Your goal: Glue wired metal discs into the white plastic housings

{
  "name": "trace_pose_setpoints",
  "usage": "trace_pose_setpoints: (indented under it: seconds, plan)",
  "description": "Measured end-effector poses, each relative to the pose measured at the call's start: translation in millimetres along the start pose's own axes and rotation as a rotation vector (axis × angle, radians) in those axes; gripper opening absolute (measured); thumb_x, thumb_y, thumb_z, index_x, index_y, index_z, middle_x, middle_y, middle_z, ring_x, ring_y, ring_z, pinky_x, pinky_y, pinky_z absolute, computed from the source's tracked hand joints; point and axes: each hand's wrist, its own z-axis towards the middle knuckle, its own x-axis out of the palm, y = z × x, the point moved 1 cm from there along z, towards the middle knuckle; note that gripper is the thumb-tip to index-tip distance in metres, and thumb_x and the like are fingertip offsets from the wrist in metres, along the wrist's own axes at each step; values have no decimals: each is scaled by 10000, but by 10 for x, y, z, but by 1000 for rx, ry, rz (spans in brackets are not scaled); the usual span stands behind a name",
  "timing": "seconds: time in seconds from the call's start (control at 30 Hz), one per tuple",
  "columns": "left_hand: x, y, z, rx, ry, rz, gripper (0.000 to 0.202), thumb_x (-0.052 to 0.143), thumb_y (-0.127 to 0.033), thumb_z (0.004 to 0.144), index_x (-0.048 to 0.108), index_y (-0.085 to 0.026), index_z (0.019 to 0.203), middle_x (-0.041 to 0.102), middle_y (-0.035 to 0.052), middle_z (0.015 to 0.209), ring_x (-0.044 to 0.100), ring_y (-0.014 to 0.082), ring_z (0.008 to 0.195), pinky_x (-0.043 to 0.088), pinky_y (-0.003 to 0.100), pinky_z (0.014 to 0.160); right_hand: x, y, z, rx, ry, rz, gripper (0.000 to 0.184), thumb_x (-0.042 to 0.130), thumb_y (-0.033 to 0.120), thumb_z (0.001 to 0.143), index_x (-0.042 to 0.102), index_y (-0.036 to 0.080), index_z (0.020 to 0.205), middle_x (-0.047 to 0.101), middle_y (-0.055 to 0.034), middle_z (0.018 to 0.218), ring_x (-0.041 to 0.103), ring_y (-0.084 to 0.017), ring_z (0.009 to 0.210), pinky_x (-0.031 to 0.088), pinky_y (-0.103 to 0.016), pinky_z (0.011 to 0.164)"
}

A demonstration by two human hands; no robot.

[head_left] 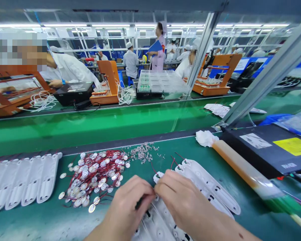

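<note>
My left hand (131, 204) and my right hand (180, 197) meet at the bottom centre, fingers pinched together over a white plastic housing (158, 224). What the fingertips pinch is too small to name; thin red wires (174, 162) trail from that spot. More white housings (210, 187) lie overlapped just right of my right hand. A heap of round silver discs with red wires (95, 177) sits left of my left hand. A small scatter of tiny grey parts (142, 152) lies behind the heap.
A row of white housings (22, 182) lies at the far left. A long amber tube with a white rag on its end (243, 167) lies at the right, beside a black box (271, 150). A green conveyor belt (102, 124) runs behind; other workers sit beyond.
</note>
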Motion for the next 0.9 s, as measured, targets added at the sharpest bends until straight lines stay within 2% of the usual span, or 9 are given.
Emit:
trace_pose_setpoints:
  seconds: [0.1, 0.2, 0.27, 0.37, 0.43, 0.57, 0.77, 0.9]
  plan:
    - [32, 162, 92, -64, 96, 166, 75, 536, -144, 856, 544, -201, 905, 600, 2, 824, 583, 122, 712, 492, 229, 638, -77, -75, -201, 54, -91, 27, 280, 340, 38, 862, 564, 163, 750, 558, -28, 677, 475, -131, 631, 389, -258, 563]
    - [41, 454, 267, -210, 96, 398, 73, 542, -156, 835, 564, -192, 894, 574, 24, 872, 581, 163, 723, 496, 318, 687, -196, -127, -424, 146, -166, 119, 232, 389, 49, 856, 575, 180, 809, 586, -18, 696, 511, -113, 636, 428, -230, 552]
    - [73, 622, 363, -251, 114, 444, 61, 565, -166, 814, 579, -192, 868, 571, 30, 864, 578, 201, 768, 480, 368, 729, -258, -88, -585, 153, -155, 166, 208, 417, 53, 851, 577, 185, 854, 611, -20, 743, 538, -110, 671, 464, -223, 593]
    - [127, 755, 429, -276, 142, 456, 52, 545, -169, 817, 588, -198, 822, 576, 23, 825, 577, 214, 795, 462, 363, 752, -295, 51, -818, 124, -101, 178, 203, 413, 69, 874, 583, 176, 905, 630, -32, 774, 556, -115, 705, 487, -227, 663]
    - [132, 776, 436, -286, 146, 444, 77, 521, -175, 825, 591, -200, 806, 586, 21, 809, 579, 209, 773, 458, 350, 740, -292, 133, -952, 134, -56, 156, 226, 376, 120, 909, 594, 176, 912, 634, -41, 778, 557, -126, 726, 485, -247, 695]
    - [49, 750, 446, -316, 109, 406, 102, 517, -208, 820, 618, -204, 810, 641, 41, 857, 594, 223, 775, 453, 346, 725, -284, 195, -1139, 127, -74, 56, 332, 312, 229, 941, 623, 201, 829, 623, -41, 755, 533, -150, 721, 465, -286, 667]
    - [-96, 638, 482, -396, 2, 318, 118, 542, -220, 778, 659, -214, 781, 694, 2, 751, 613, 176, 643, 466, 276, 663, -277, 226, -1179, 83, -11, -90, 313, 338, 165, 916, 628, 209, 807, 627, -37, 757, 539, -146, 724, 462, -282, 715]
    - [-169, 534, 471, -436, -36, 246, 115, 562, -269, 747, 666, -219, 750, 691, -13, 701, 600, 157, 600, 465, 253, 638, -266, 259, -1145, 59, -9, -179, 383, 271, 191, 948, 627, 218, 811, 652, -13, 771, 563, -134, 716, 447, -285, 761]
